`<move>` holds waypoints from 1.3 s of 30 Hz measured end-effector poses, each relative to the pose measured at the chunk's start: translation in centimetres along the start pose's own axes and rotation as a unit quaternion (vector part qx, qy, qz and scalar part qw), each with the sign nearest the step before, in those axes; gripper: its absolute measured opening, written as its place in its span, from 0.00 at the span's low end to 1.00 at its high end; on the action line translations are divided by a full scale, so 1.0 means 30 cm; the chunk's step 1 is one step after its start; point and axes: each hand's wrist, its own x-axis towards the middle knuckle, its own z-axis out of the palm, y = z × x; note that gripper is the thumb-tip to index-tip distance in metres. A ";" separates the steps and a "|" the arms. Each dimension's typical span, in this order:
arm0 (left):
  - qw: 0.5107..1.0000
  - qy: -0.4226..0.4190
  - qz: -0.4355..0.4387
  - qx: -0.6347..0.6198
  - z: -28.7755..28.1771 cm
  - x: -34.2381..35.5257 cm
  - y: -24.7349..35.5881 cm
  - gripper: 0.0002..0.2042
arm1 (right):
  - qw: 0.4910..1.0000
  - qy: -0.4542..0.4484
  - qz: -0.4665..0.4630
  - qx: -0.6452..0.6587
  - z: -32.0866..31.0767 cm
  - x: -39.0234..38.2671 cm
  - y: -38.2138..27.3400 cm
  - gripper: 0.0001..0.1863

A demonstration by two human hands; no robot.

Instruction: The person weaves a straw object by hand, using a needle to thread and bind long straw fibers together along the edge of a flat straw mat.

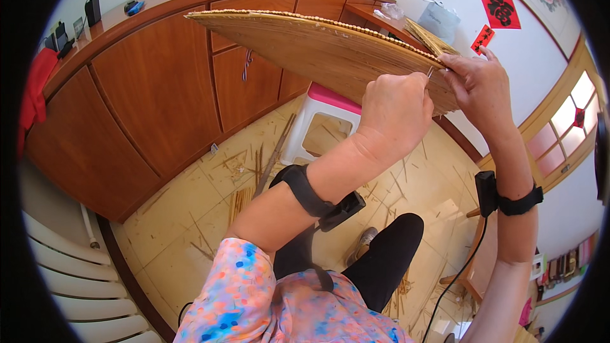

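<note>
- Up in the air above the stool, there's the panel: a thin sheet of pale brown strips with a knobbly bound edge.
- Right hand now, out to the stool's right: thumb and fingers closed on the panel's end, clamping the bound edge between them.
- Left hand, also right of the stool and just under that edge: fingers bunched in a tight pinch, a bright sliver at their tips, too small to call needle or wire.
- To do this bit well, I'd say: clamp close to the working spot, keep the sheet from bowing, and guide the sliver along the strips with short, even pressure so nothing splits. That far corner looks unsupported and could swing.
- Check the line of it! The long axis slants, one pointed corner reaching well past the stool's left, the other end lower on its right; bound edge uppermost, broad face toward the wearer.
- Farther out, a bundle of strips lies on the floor left of the stool, and beyond that stands the cabinet.
</note>
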 end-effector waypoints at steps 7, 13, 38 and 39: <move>0.997 0.038 0.017 -0.058 0.018 -0.051 -0.004 0.08 | 0.999 0.030 -0.021 0.005 -0.017 -0.041 -0.023 0.09; 0.989 0.013 -0.003 -0.147 0.011 -0.235 -0.057 0.08 | 1.000 0.023 -0.013 -0.003 0.006 -0.179 -0.127 0.08; 0.757 -0.336 -0.376 -0.416 0.146 -1.084 -0.327 0.06 | 0.454 -0.218 0.645 0.574 0.222 -1.021 -0.620 0.12; 0.765 -0.346 -0.380 -0.388 0.146 -1.082 -0.325 0.07 | 0.409 -0.179 0.668 0.595 0.238 -1.015 -0.610 0.14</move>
